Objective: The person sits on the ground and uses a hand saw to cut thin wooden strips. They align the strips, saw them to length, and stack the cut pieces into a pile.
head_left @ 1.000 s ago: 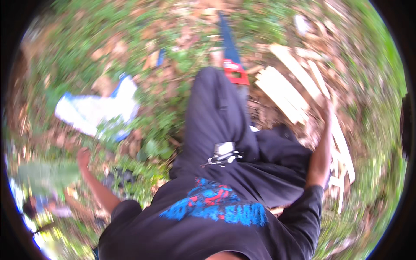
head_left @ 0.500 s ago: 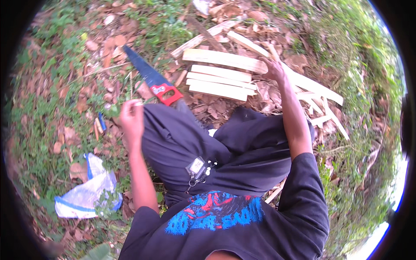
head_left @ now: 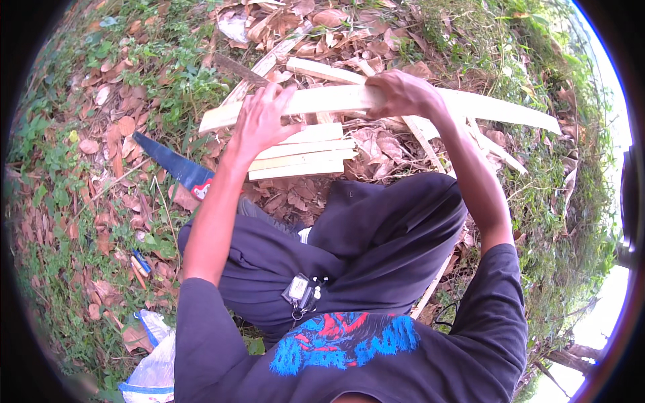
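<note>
Evidently both hands are on the same piece of wood, a pale, slightly curved wooden slat (head_left: 329, 99) lifted crosswise in front of the seated person, above the other wood. The left hand (head_left: 263, 121) has a holding grip on it near its left end, fingers laid over the slat and the thumb stretched toward the right along the near side; a short length juts out past the knuckles. The right hand (head_left: 406, 96) holds it at the other end, its grip curled over the top and narrowed around the wood.

Just below the slat, nearer the person, a stack of shorter wooden strips (head_left: 302, 160) lies side by side on dry brown leaves (head_left: 386, 149). A longer pale plank (head_left: 500, 111) reaches out to the right beyond the right hand, with thin sticks crossing near it.

On the left, a handsaw (head_left: 171, 161) rests on the ground, blue blade pointing away to the upper left, its red handle partly hidden by the left forearm. Further down lie a small blue tool (head_left: 141, 260), too small to identify, and a white plastic sack (head_left: 153, 366) with blue edging.
</note>
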`<act>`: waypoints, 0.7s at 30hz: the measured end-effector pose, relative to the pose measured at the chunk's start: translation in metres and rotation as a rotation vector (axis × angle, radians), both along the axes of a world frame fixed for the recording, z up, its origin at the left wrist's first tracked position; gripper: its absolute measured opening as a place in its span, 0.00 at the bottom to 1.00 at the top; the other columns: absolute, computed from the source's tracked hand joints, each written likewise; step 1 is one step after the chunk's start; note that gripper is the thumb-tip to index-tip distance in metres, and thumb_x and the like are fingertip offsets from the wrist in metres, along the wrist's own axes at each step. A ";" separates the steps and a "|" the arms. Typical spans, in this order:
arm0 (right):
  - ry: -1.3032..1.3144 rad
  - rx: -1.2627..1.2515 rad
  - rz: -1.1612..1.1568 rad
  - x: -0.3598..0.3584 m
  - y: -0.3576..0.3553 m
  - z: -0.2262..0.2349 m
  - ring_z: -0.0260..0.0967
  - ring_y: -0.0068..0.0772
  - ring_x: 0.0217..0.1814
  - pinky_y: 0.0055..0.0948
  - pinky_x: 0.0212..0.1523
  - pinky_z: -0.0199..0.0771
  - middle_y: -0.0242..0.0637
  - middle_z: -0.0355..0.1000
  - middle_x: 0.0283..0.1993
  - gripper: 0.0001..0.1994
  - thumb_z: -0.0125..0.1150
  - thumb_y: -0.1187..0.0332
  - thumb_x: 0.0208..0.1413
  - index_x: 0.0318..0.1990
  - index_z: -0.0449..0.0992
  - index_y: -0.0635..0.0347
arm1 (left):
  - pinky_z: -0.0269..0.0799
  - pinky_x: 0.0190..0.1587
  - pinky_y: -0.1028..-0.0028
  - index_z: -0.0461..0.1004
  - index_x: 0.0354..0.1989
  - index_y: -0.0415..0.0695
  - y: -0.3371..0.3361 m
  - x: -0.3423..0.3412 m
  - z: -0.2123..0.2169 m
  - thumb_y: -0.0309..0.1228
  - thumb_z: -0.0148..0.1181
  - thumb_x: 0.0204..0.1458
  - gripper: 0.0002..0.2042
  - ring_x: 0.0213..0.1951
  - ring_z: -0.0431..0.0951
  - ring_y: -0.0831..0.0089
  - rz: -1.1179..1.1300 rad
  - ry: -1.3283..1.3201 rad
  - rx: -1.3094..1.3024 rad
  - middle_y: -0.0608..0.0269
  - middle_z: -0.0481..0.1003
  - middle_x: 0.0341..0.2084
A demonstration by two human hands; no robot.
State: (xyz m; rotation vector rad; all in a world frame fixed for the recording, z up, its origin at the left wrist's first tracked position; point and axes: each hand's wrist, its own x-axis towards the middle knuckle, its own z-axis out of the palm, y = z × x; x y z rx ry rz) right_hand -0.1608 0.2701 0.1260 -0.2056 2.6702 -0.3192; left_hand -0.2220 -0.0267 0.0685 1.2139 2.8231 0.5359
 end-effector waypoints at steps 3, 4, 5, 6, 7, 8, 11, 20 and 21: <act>-0.077 -0.042 0.022 0.014 -0.005 0.010 0.71 0.45 0.50 0.44 0.53 0.73 0.44 0.73 0.47 0.35 0.69 0.42 0.42 0.53 0.73 0.57 | 0.68 0.52 0.58 0.73 0.46 0.38 -0.012 -0.008 -0.018 0.46 0.70 0.41 0.28 0.46 0.73 0.54 -0.129 -0.042 0.134 0.51 0.72 0.43; 0.287 -0.032 0.114 0.028 0.007 0.003 0.73 0.43 0.48 0.42 0.51 0.74 0.42 0.74 0.45 0.31 0.68 0.45 0.45 0.51 0.73 0.58 | 0.70 0.49 0.59 0.75 0.42 0.37 -0.011 -0.008 -0.021 0.45 0.71 0.41 0.26 0.44 0.74 0.54 -0.187 -0.029 0.219 0.51 0.73 0.41; 0.650 -0.018 0.210 0.044 0.024 -0.004 0.74 0.41 0.46 0.39 0.49 0.74 0.41 0.75 0.43 0.28 0.67 0.48 0.48 0.50 0.73 0.59 | 0.70 0.49 0.60 0.74 0.41 0.37 -0.013 -0.006 -0.024 0.44 0.71 0.40 0.25 0.44 0.74 0.54 -0.166 0.007 0.235 0.51 0.73 0.40; 0.656 -0.197 0.118 0.050 0.031 0.021 0.73 0.39 0.50 0.37 0.54 0.72 0.42 0.74 0.47 0.23 0.67 0.58 0.50 0.51 0.73 0.62 | 0.71 0.49 0.60 0.74 0.40 0.36 -0.016 0.000 -0.017 0.43 0.72 0.40 0.25 0.43 0.74 0.54 -0.142 0.039 0.248 0.51 0.73 0.39; 0.707 -0.389 -0.100 0.068 0.042 0.038 0.74 0.35 0.48 0.32 0.50 0.73 0.42 0.75 0.44 0.17 0.65 0.65 0.51 0.47 0.74 0.64 | 0.71 0.49 0.60 0.74 0.39 0.36 -0.021 0.009 -0.010 0.41 0.73 0.39 0.24 0.43 0.74 0.54 -0.105 0.064 0.260 0.51 0.73 0.38; 0.755 -0.310 -0.376 0.096 0.060 0.046 0.75 0.30 0.39 0.27 0.40 0.73 0.42 0.76 0.35 0.08 0.61 0.68 0.55 0.36 0.75 0.66 | 0.71 0.48 0.60 0.73 0.39 0.36 -0.029 0.009 -0.009 0.40 0.74 0.38 0.24 0.42 0.74 0.54 -0.058 0.042 0.290 0.51 0.73 0.37; 1.118 -0.077 -0.919 0.171 0.110 -0.030 0.65 0.22 0.25 0.26 0.29 0.66 0.31 0.67 0.20 0.11 0.53 0.68 0.61 0.26 0.71 0.62 | 0.72 0.47 0.62 0.74 0.39 0.37 -0.040 0.001 0.002 0.34 0.74 0.36 0.23 0.43 0.74 0.57 0.039 0.017 0.385 0.52 0.73 0.38; 0.387 0.083 -0.719 0.202 0.125 -0.200 0.71 0.50 0.45 0.45 0.43 0.72 0.47 0.70 0.44 0.26 0.67 0.61 0.47 0.51 0.64 0.58 | 0.67 0.41 0.68 0.73 0.40 0.37 -0.059 -0.002 0.013 0.36 0.72 0.42 0.21 0.37 0.71 0.66 0.195 0.070 0.557 0.59 0.70 0.35; 0.372 0.033 -0.756 0.195 0.129 -0.197 0.73 0.49 0.43 0.45 0.41 0.72 0.47 0.72 0.43 0.24 0.67 0.61 0.47 0.49 0.65 0.58 | 0.67 0.41 0.69 0.73 0.40 0.37 -0.061 0.000 0.012 0.36 0.72 0.42 0.21 0.37 0.71 0.66 0.209 0.061 0.567 0.60 0.70 0.35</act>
